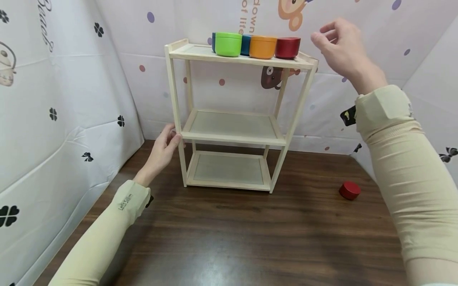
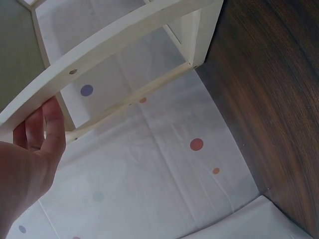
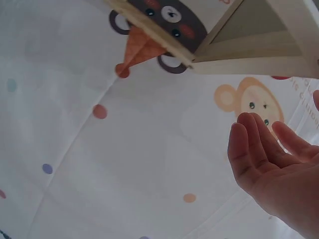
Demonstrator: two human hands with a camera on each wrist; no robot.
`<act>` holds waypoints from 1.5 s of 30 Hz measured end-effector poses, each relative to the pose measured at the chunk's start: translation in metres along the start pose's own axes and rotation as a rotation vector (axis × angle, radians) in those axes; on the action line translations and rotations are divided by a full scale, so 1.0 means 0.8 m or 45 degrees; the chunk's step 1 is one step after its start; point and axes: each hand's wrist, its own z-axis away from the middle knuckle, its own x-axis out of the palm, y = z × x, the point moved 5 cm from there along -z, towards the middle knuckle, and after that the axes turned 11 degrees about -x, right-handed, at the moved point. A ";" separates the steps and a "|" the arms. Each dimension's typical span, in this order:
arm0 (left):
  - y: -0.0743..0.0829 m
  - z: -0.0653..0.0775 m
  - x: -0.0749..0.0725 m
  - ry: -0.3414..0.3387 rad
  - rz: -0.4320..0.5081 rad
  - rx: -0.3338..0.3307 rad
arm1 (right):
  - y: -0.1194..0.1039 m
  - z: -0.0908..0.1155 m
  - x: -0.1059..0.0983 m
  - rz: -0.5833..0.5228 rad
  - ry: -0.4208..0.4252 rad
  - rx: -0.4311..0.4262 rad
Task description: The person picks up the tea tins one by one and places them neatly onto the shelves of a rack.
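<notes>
A pale wooden three-tier shelf rack (image 1: 234, 138) stands on the table. My left hand (image 1: 162, 151) grips its left front post at the middle tier, thumb in front and fingers behind; in the left wrist view the fingers (image 2: 52, 127) curl against the wooden rail. On the top tier sit a green round cup (image 1: 228, 45), an orange cup (image 1: 262, 47) and a red cup (image 1: 287, 48), with blue cups (image 1: 245, 45) partly hidden behind them. My right hand (image 1: 341, 49) is raised in the air just right of the top tier, fingers loosely bent, holding nothing.
A small round red piece (image 1: 349, 190) lies on the dark wooden table (image 1: 250, 238) at the right. Patterned white sheeting (image 1: 154, 99) hangs behind the rack and along both sides. The middle tier (image 1: 232, 124) and bottom tier (image 1: 229, 169) have grey panels.
</notes>
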 end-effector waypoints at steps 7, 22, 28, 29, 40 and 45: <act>-0.002 0.000 -0.001 0.006 -0.014 0.001 | 0.025 0.014 0.002 0.023 0.058 -0.049; -0.001 0.001 -0.001 0.004 -0.022 -0.005 | 0.070 0.041 0.018 0.002 0.006 0.008; 0.000 0.002 0.000 0.011 -0.036 0.005 | 0.083 0.051 0.023 0.009 0.011 -0.002; 0.000 0.002 0.000 0.013 -0.040 0.006 | 0.085 0.052 0.023 0.011 0.015 -0.006; 0.000 0.001 0.000 0.009 -0.033 0.004 | 0.110 0.073 0.030 0.024 0.035 -0.005; 0.000 0.001 0.000 0.001 -0.028 0.012 | 0.122 0.086 0.031 0.016 0.049 -0.008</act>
